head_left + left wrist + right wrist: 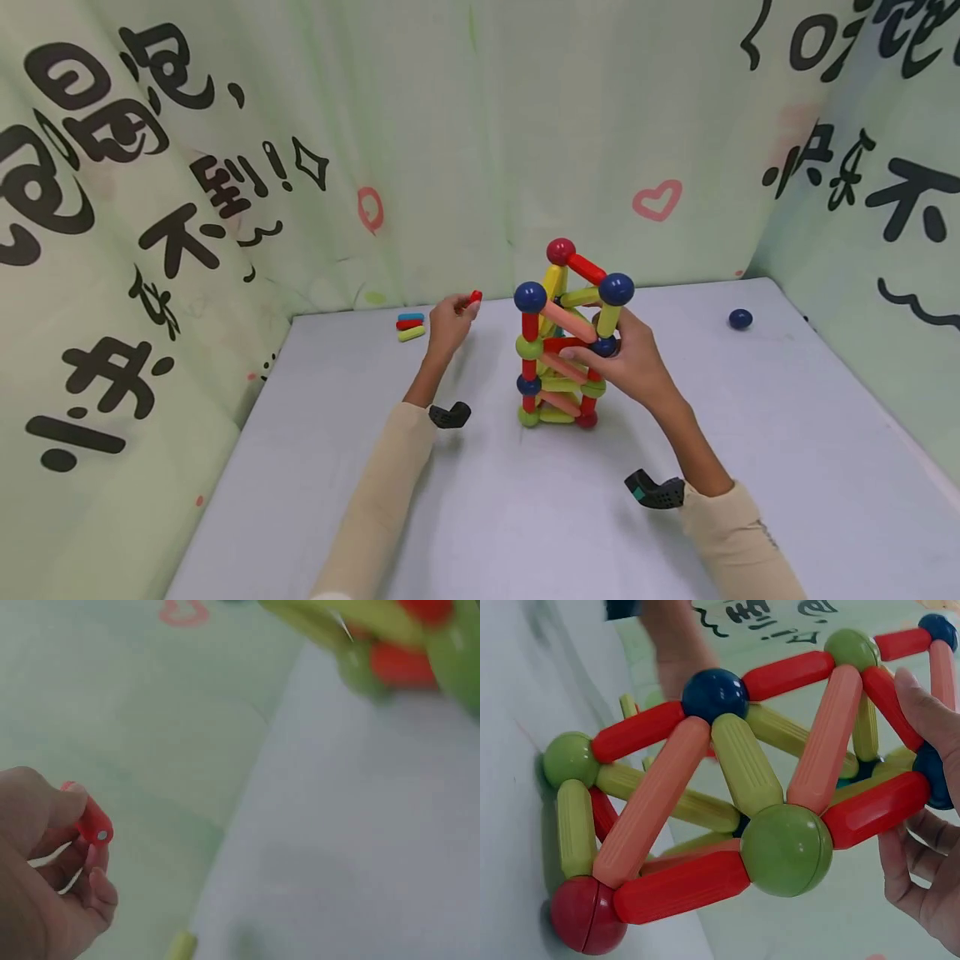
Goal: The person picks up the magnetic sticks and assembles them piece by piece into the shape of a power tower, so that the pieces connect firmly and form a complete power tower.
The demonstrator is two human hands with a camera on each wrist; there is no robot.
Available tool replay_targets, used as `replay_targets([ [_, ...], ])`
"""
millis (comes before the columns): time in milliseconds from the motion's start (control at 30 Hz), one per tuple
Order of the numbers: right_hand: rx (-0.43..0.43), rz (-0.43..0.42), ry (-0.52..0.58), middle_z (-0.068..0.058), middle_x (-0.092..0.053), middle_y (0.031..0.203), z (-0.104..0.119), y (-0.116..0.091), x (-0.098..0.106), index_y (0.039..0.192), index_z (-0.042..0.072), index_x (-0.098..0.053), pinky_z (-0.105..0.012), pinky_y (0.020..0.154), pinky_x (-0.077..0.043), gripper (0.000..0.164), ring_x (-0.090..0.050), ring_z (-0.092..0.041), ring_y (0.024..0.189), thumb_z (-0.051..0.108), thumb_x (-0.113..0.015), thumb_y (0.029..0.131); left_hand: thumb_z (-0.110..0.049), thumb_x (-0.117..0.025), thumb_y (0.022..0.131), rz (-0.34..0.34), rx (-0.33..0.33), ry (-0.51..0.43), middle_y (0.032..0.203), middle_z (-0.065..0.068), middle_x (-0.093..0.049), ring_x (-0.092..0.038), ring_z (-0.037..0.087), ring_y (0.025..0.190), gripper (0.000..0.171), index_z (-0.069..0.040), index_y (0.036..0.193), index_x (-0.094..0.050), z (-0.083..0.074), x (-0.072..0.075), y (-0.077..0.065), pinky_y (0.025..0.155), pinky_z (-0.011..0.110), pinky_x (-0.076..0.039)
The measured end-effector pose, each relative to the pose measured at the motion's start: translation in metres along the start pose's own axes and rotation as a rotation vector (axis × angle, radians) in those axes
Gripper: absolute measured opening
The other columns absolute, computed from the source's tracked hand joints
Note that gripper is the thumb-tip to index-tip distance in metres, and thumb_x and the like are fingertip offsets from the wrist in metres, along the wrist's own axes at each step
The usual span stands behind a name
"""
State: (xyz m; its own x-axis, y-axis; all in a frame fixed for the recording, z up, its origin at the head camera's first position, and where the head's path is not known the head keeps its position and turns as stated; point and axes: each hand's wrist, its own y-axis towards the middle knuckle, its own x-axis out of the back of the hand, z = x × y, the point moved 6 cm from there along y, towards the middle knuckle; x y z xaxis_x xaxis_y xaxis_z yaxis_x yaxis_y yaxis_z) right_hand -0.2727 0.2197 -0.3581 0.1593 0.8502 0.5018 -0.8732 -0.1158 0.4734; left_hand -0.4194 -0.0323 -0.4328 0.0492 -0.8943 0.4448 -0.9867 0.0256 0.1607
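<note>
Standing near the middle of the pale grey table [750, 433], a tall tower of red, yellow-green and salmon plastic rods joined by blue, green and red balls [564, 350] is steadied by the person's right hand [633, 360], whose fingers curl around a blue ball and a red rod partway up its right side. Off to the left and well apart from the tower, the left hand [448, 323] pinches a short red plastic rod [474, 297] between thumb and fingertips, just beside a small stack of blue, red and yellow-green rods [410, 327]. Smallest of all, a loose dark blue ball [739, 318] lies far off to the right.
</note>
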Motion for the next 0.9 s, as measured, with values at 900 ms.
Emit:
replay_targets([
  [900, -0.061, 0.069, 0.003, -0.009, -0.060, 0.099, -0.002, -0.001, -0.013, 0.126, 0.007, -0.045, -0.024, 0.075, -0.052, 0.054, -0.058, -0.021, 0.086, 0.025, -0.076, 0.086, -0.021, -0.057, 0.099, 0.427, 0.014, -0.667, 0.119, 0.017, -0.061, -0.070, 0.015, 0.084, 0.015, -0.009, 0.107, -0.052, -0.157, 0.004, -0.052, 0.094, 0.036, -0.053],
])
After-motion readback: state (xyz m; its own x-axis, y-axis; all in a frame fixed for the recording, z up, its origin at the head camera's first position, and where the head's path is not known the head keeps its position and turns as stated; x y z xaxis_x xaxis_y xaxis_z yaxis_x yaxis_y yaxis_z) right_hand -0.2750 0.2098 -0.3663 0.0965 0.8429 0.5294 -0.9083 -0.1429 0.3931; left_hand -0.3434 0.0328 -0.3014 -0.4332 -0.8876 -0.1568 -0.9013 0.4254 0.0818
